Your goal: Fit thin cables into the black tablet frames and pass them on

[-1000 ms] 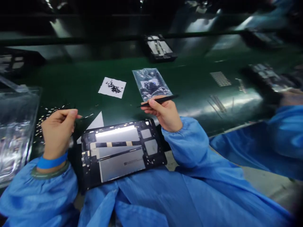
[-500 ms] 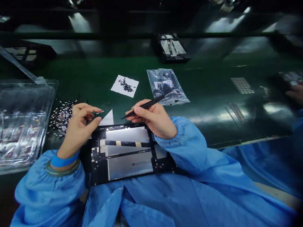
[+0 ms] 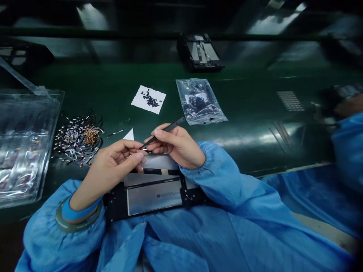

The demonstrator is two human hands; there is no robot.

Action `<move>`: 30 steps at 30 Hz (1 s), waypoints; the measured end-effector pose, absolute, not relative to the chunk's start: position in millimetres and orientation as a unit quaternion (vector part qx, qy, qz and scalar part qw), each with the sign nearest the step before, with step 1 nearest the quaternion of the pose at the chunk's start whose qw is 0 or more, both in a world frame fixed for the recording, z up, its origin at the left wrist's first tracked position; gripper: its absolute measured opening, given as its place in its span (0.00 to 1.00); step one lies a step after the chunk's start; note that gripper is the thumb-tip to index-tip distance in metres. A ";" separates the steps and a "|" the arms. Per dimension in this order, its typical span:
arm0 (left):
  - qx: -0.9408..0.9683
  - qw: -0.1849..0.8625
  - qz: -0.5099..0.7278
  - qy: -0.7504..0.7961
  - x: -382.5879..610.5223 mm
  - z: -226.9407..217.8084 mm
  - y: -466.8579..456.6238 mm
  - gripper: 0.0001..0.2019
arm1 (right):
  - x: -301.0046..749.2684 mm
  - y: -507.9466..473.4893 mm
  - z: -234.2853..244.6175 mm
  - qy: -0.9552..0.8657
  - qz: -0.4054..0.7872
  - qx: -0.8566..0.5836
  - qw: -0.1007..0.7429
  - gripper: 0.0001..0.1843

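My right hand (image 3: 177, 143) holds black tweezers (image 3: 167, 130) like a pen, their tip pointing down and left at my left fingertips. My left hand (image 3: 117, 156) is closed in a pinch there, its fingers close to the right hand's. A tiny part with a white end (image 3: 145, 150) shows at the tweezers' tip; its kind and how it is held are not clear. Beneath both hands lies an opened tablet (image 3: 154, 196) with a silver plate, black frame and dark ribbon cable. Its upper edge is mostly hidden by my hands.
A heap of small flex cables (image 3: 79, 139) lies left, beside a clear plastic tray (image 3: 25, 151). One loose strip (image 3: 115, 133) is near a white paper corner (image 3: 129, 134). Beyond are paper with black bits (image 3: 147, 100), a clear bag (image 3: 201, 102) and another device (image 3: 201, 53). A co-worker's sleeve (image 3: 350, 147) is right.
My left hand has moved right and down from beside the cable heap to the tweezers' tip, its fingers closing. My right hand has shifted slightly left. The heap and loose strip are now uncovered.
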State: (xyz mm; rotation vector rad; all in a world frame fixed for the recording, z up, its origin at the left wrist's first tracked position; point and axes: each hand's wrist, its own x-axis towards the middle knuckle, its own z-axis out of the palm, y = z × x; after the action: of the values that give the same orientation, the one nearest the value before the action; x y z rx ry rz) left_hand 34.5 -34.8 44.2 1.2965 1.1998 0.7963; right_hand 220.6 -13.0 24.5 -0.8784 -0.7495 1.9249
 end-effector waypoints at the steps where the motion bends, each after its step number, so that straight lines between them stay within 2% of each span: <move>1: 0.548 0.569 0.337 0.512 34.5 44.4 -35.9 0.15 | 220.9 -12.7 23.3 -0.298 0.779 -0.348 0.428 0.18; 11: 0.553 0.572 0.315 0.518 31.8 40.5 -36.7 0.15 | 225.0 -10.5 18.8 -0.305 0.779 -0.356 0.417 0.17; 14: 0.550 0.514 0.338 0.565 24.4 35.1 -35.7 0.18 | 230.5 -11.5 19.0 -0.357 0.716 -0.397 0.450 0.17; 17: 0.550 0.468 0.349 0.598 16.5 31.2 -36.5 0.15 | 235.9 -14.1 14.4 -0.421 0.635 -0.449 0.467 0.17; 20: 0.544 0.459 0.351 0.609 12.4 30.6 -38.5 0.13 | 239.5 -17.4 6.4 -0.481 0.569 -0.495 0.448 0.17; 25: 0.535 0.454 0.362 0.614 10.7 30.2 -43.4 0.12 | 243.0 -19.7 -2.4 -0.552 0.508 -0.518 0.410 0.12; 30: 0.508 0.402 0.444 0.620 3.5 24.8 -49.7 0.09 | 242.8 -21.8 -0.6 -0.632 0.429 -0.514 0.390 0.09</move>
State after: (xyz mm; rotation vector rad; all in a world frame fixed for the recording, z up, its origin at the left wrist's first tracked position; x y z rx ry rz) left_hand 3.5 -49.7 24.8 1.2837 1.5668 1.1213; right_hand 242.8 -21.8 -0.6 -1.3059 -1.6064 1.0908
